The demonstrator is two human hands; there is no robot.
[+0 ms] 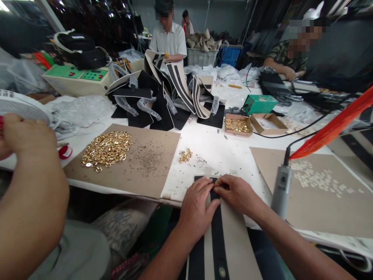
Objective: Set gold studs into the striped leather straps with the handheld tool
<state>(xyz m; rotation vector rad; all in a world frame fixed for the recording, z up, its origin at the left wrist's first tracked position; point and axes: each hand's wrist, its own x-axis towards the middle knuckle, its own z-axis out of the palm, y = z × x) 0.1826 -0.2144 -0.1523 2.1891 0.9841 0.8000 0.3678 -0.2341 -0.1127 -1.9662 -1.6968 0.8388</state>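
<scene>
A long beige panel [236, 233] with black stripes lies over the table's near edge and runs down toward my lap. My left hand [196, 210] rests on its far end, fingers stretched forward and thumb apart on the black stripe [218, 237]. Beside it my right hand [236, 192] is closed in a pinch at the stripe's far end. Whatever sits between those fingertips is hidden. A round metal fitting [222, 271] shows lower on the stripe. Just beyond the hands is a small heap of gold-coloured fittings [185, 155].
A large pile of gold fittings [107, 149] lies on a brown board [154, 171] at left; pale small pieces [317, 177] cover another at right. A grey corded tool [281, 190] hangs close to my right forearm. A co-worker's arm [35, 186] reaches in at left.
</scene>
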